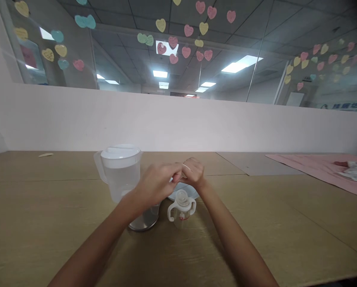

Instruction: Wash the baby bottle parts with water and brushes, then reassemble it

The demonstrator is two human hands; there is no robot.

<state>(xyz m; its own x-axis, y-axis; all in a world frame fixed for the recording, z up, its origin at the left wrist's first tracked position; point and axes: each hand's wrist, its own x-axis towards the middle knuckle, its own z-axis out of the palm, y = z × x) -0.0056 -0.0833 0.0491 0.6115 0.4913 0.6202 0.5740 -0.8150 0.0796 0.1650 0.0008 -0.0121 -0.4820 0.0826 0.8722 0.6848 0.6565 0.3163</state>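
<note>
My left hand point(158, 181) and my right hand point(193, 172) meet over the table, fingers curled in on both. A thin pale line shows at the right hand and a small whitish bit under the left fingers; what they grip is too small to name. Just below stands a clear baby bottle point(182, 218) with two white side handles and a translucent top. Behind it lies a pale blue plate point(192, 192), partly hidden by my hands. Under my left wrist is a round shiny metal item point(144, 223), mostly covered by the forearm.
A clear lidded pitcher point(122, 175) holding liquid stands left of my left hand. A flat pale sliver point(46, 154) lies at the far left. To the right is a pink cloth point(310, 167) with a patterned fabric on it. A white wall point(178, 123) bounds the wooden table point(46, 223).
</note>
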